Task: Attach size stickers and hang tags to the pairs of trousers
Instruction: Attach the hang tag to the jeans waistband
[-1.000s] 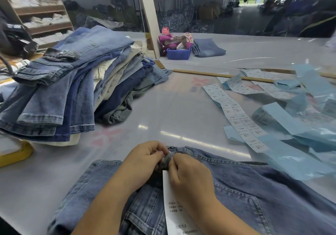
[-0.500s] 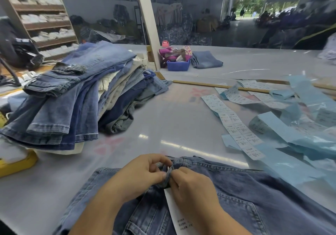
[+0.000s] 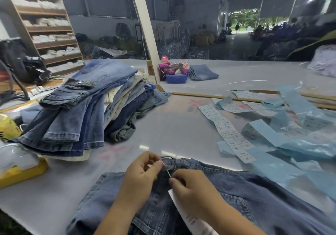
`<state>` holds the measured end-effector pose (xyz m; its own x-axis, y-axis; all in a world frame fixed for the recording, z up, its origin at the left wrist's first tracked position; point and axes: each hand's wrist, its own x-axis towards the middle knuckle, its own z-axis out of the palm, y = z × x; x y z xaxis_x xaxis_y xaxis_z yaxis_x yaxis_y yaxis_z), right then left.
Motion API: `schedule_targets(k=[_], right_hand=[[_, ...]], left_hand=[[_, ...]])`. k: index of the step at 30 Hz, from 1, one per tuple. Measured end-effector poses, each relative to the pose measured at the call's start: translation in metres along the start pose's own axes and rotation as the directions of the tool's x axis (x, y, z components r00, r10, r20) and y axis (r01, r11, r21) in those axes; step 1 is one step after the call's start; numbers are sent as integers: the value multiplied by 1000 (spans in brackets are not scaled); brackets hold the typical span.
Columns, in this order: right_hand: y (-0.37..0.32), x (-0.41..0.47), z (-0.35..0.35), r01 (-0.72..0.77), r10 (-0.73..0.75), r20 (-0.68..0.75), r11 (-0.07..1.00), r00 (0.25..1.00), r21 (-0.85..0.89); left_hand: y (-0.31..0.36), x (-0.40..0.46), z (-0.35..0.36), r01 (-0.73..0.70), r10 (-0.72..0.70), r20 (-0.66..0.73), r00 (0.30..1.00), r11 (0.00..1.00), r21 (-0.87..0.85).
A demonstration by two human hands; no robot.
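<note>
A pair of blue denim trousers (image 3: 245, 194) lies flat on the table in front of me, waistband away from me. My left hand (image 3: 141, 174) pinches a belt loop (image 3: 168, 163) at the waistband. My right hand (image 3: 190, 189) pinches a thin white tag string (image 3: 168, 173) that runs up to the loop. A long white hang tag (image 3: 190, 218) lies under that hand on the denim. Strips of white size stickers (image 3: 229, 134) lie on the table to the right, among blue backing paper (image 3: 291, 144).
A tall stack of folded jeans and trousers (image 3: 87, 107) fills the left of the table. A yellow tray (image 3: 23, 173) sits at the near left edge. A blue bin (image 3: 177, 78) and folded jeans (image 3: 203, 72) lie far back by a white post (image 3: 145, 27). Wooden rulers (image 3: 200, 95) cross the table.
My hands have drawn slightly apart: the right hand has pulled back toward me, and the thin string now shows between it and the belt loop. The camera has tilted upward.
</note>
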<state>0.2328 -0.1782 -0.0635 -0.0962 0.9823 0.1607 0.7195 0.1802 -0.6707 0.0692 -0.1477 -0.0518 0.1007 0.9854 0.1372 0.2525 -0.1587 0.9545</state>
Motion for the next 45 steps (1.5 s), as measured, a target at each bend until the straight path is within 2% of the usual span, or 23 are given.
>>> schedule_targets(k=[5, 9, 12, 15, 19, 22, 24, 27, 29, 32, 34, 40, 45], right_hand=[[3, -7, -20, -265, 224, 153, 898, 963, 351], [10, -11, -31, -431, 332, 276, 656, 902, 620], [12, -16, -36, -451, 318, 328, 496, 889, 742], [15, -18, -38, -428, 255, 345, 482, 903, 764], [12, -11, -33, -390, 221, 324, 583, 920, 712], [9, -1, -25, -367, 236, 281, 619, 930, 694], [11, 3, -18, -352, 253, 246, 667, 936, 657], [19, 5, -6, -316, 264, 173, 813, 949, 488], [23, 4, -1, -271, 246, 117, 907, 962, 322], [24, 4, 4, -171, 157, 109, 977, 981, 126], [21, 5, 8, -118, 112, 95, 991, 989, 56], [18, 6, 17, -31, 37, 51, 992, 998, -126], [16, 2, 23, 48, -13, 94, 924, 995, -380]], left_hand=[[5, -8, 15, 73, -78, -33, 996, 989, -131], [10, -13, 30, 79, -92, -38, 995, 965, -250], [14, -13, 34, 24, -33, -46, 998, 984, -175], [17, -11, 35, -64, 62, -50, 997, 997, -34], [25, -7, 31, -282, 288, -30, 957, 951, 124], [23, 0, 31, -330, 318, 90, 944, 916, 226], [15, 5, 32, -300, 268, 145, 952, 910, 285], [-5, 9, 28, -204, 176, 121, 977, 938, 280], [-17, 11, 25, -96, 86, 64, 994, 980, 172], [-28, 16, 23, 54, -54, 8, 999, 998, -45], [-33, 16, 25, 79, -78, 8, 997, 993, -83], [-45, 9, 31, 24, -23, -10, 1000, 999, 39], [-46, 6, 32, -2, 7, -41, 999, 994, 108]])
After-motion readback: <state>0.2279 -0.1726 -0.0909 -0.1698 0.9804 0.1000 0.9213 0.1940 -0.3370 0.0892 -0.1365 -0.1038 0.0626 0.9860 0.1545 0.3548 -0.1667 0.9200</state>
